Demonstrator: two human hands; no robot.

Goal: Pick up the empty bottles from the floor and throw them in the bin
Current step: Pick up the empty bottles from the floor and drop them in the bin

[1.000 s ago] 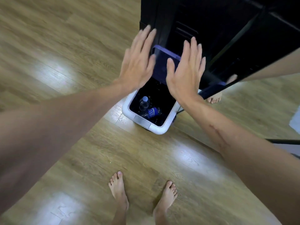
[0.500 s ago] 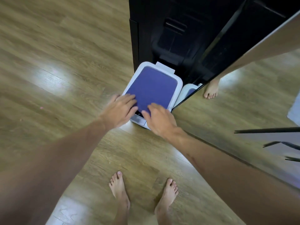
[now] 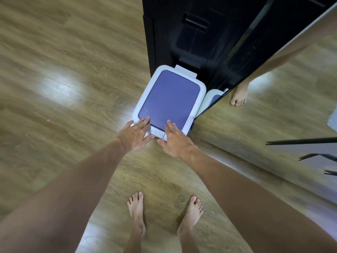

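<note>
A white bin (image 3: 201, 95) with a flat purple lid (image 3: 169, 99) stands on the wooden floor against a black cabinet. The lid lies down over the bin, so the bottles inside are hidden. My left hand (image 3: 135, 134) lies flat with straight fingers on the lid's near left corner. My right hand (image 3: 176, 140) lies flat on the near right edge, its fingertips on the purple panel. Between the two hands shows the bin's grey front latch (image 3: 156, 132). No bottle is in view on the floor.
A black cabinet (image 3: 191, 33) rises behind the bin. A mirror panel (image 3: 273, 106) on the right reflects the floor and a foot. My bare feet (image 3: 164, 214) stand on the wooden floor (image 3: 63, 88) just in front of the bin.
A second ago the lid stood up and bottles showed inside the bin. Both hands pushed the lid down; it now lies over the bin with the hands at its front edge.
</note>
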